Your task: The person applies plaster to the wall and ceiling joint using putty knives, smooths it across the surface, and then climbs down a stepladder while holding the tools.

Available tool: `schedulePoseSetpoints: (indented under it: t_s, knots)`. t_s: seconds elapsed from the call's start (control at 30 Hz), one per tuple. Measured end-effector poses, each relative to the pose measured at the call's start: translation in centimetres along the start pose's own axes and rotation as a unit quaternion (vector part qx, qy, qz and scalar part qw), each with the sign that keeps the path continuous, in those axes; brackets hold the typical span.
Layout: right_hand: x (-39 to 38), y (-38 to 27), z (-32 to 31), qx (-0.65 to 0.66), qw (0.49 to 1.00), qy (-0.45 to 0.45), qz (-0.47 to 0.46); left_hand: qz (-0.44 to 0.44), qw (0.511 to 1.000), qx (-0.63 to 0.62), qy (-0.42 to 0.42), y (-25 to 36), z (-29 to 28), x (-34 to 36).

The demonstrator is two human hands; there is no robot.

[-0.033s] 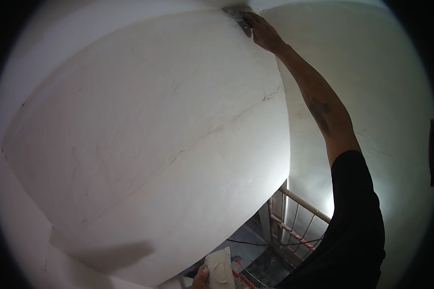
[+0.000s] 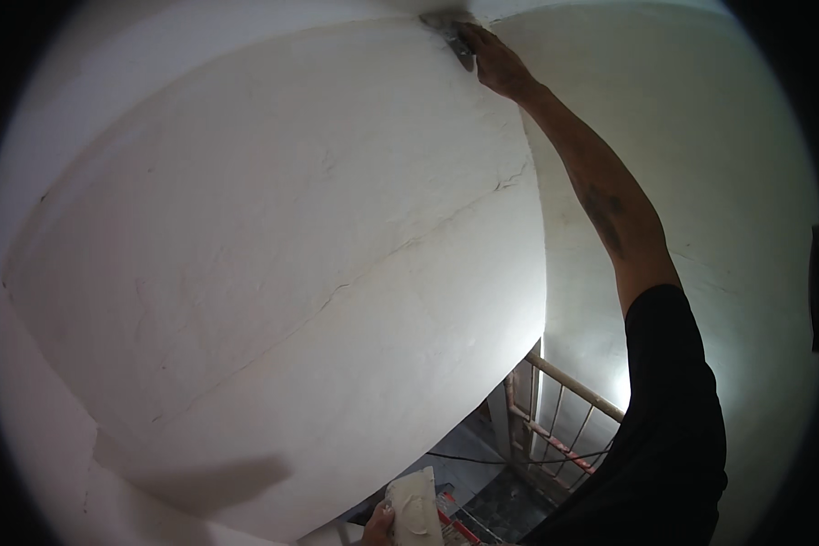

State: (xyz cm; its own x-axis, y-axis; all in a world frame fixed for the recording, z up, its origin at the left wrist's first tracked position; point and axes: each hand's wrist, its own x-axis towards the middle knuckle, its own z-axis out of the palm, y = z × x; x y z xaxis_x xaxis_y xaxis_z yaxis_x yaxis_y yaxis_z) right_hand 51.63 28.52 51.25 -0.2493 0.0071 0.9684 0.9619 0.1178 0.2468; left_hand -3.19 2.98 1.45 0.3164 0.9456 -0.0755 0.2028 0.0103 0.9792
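Wall work: looks partway along; paste is left on the pale board, and one long crack shows uncovered; how much of the far corner is finished I cannot tell.
Left grip: near, thumb over the board's left side, holding it; the fingers beneath are hidden.
Board: one, rectangular, at the near edge.
Red-and-white object: one, just right of the board, partly hidden, kind unclear.
Black sleeve: one, near right.
Metal railing: one, between sleeve and left wall, with one dark cable beside it.
Walls: two; the white left wall carries the crack and several faint marks, the right wall lies behind the arm.
Right grip: far, fingers curled closely round the putty knife.
Putty knife: one, at the far corner, blade apparently against the left wall.
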Motion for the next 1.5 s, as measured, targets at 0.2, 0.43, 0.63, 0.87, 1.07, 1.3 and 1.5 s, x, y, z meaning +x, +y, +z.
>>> schedulePoseSetpoints:
  t_s: [0.2, 0.43, 0.63, 0.87, 1.07, 1.3, 1.5]
  knots:
    - [-2.2, -1.5, -0.5, 0.006, 0.999, -0.038, 0.025, 0.009, 0.999, 0.015, -0.034, -0.6, 1.2, 0.4]
    - [-6.2, -3.5, -1.4, 0.021, 0.996, -0.066, 0.049, 0.015, 0.999, 0.008, -0.050, -0.8, 1.9, 0.3]
    - [-11.5, -4.9, -1.6, 0.011, 0.996, -0.084, 0.040, 0.003, 0.999, -0.044, -0.021, -0.1, 2.6, -0.8]
    - [-19.6, -7.0, -2.4, 0.026, 0.995, -0.092, 0.032, -0.071, 0.963, -0.259, 0.033, 5.3, 3.0, -2.1]
    - [-27.3, -10.4, -6.5, 0.041, 0.975, -0.204, 0.075, -0.112, 0.941, -0.319, 0.014, 7.3, 2.9, -1.9]
    - [-29.3, -19.8, -18.2, 0.217, 0.792, -0.367, 0.437, -0.038, 0.947, -0.319, 0.016, 4.3, 2.0, 2.6]
    - [-26.6, -24.4, -24.1, 0.414, 0.678, -0.350, 0.497, 0.006, 0.911, -0.409, -0.044, 11.0, 4.4, 4.4]
